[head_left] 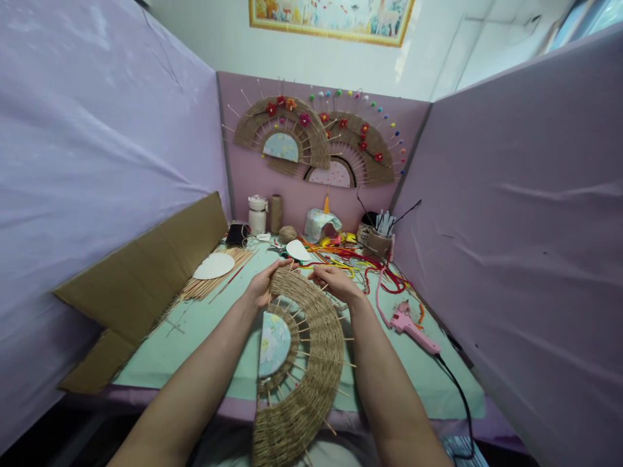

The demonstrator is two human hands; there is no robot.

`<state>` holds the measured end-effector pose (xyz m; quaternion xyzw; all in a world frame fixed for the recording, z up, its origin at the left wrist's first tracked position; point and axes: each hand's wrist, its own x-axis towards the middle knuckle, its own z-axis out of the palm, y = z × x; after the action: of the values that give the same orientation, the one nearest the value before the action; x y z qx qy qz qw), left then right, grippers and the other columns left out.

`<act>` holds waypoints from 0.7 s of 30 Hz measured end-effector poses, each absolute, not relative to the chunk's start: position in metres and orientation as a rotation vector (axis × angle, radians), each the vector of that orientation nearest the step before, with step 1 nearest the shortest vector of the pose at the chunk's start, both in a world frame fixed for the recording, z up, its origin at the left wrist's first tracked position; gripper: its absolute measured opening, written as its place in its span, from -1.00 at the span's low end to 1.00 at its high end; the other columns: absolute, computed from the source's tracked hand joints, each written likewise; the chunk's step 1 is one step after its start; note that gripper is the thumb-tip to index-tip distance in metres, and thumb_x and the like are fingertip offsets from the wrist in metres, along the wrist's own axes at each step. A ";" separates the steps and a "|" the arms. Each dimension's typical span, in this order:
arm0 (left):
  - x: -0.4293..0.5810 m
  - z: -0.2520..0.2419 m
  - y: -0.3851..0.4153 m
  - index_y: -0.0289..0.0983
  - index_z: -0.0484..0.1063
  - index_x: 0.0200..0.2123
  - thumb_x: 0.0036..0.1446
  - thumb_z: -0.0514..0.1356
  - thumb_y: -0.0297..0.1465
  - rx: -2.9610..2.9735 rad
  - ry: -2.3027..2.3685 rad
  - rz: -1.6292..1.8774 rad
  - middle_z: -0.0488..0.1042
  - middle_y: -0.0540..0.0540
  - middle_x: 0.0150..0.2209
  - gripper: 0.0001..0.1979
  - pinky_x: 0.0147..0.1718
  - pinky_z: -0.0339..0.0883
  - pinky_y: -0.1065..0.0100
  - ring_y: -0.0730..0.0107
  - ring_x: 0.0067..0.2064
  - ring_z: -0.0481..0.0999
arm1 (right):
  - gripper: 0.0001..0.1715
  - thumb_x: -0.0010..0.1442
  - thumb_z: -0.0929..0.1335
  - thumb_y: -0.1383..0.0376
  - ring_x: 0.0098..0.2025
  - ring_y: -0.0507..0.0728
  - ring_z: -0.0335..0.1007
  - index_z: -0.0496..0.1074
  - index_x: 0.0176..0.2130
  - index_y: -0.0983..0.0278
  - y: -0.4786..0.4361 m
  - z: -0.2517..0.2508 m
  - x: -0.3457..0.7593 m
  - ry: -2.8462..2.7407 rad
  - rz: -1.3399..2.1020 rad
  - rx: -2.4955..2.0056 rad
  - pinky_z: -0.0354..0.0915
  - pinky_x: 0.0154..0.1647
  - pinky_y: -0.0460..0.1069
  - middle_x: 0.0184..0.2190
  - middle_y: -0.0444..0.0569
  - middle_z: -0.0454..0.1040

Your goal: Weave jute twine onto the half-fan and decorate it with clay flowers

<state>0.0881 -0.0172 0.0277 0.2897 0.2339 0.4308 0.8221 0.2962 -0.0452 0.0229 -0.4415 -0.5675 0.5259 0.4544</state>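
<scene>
A half-round fan woven of brown twine on thin wooden sticks (328, 344) is held upright on its side over the table's front edge. Its centre is a pale blue floral half-disc (275, 344), and stick ends poke out along the curved rim. My left hand (263, 285) is closed around the fan's upper end, the thumb side near a stick tip. Close to the outer rim at the top, my right hand (335, 282) has its fingers pinched together; what lies between them is too small to make out.
A pink glue gun (413, 329) with a black cord lies at right. Behind are coloured pipe cleaners (389, 280), a twine ball (288, 234), a white jar (257, 215) and a tool pot (378, 243). Thin sticks (228, 267) and cardboard (146, 279) sit left. Finished fans (287, 123) hang behind.
</scene>
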 end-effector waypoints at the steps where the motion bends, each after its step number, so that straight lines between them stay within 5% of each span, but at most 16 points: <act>1: 0.088 0.027 -0.017 -0.38 0.43 -0.07 0.31 0.01 -0.36 0.611 0.504 0.921 0.60 -0.20 -0.22 -0.71 -0.22 0.50 0.23 0.24 -0.23 0.62 | -0.41 -0.02 0.40 -0.16 -0.58 -0.06 -0.01 0.50 -0.43 0.33 -0.047 0.024 0.297 -1.420 1.294 -1.099 -0.12 -0.56 -0.10 -0.63 -0.22 0.18; 13: 0.065 0.034 -0.011 -0.38 0.38 0.00 0.32 -0.03 -0.38 0.597 0.573 1.019 0.60 -0.19 -0.26 -0.69 -0.30 0.52 0.26 0.25 -0.29 0.63 | -0.42 0.06 0.34 -0.15 -0.57 -0.01 0.00 0.47 -0.55 0.29 -0.047 0.033 0.300 -1.460 0.831 -1.148 -0.09 -0.53 -0.06 -0.67 -0.17 0.20; 21: 0.050 0.039 -0.009 -0.37 0.39 -0.01 0.32 -0.02 -0.40 0.555 0.572 1.085 0.61 -0.17 -0.31 -0.71 -0.33 0.54 0.29 0.26 -0.29 0.63 | -0.47 0.09 0.35 -0.08 -0.58 -0.01 -0.05 0.47 -0.59 0.29 -0.050 0.034 0.295 -1.550 0.837 -1.194 -0.10 -0.51 -0.04 -0.70 -0.20 0.11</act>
<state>0.0505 -0.0095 0.0386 0.2571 0.2649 0.5023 0.7819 0.2950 -0.0501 0.0342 -0.4905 -0.6368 0.3439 0.4855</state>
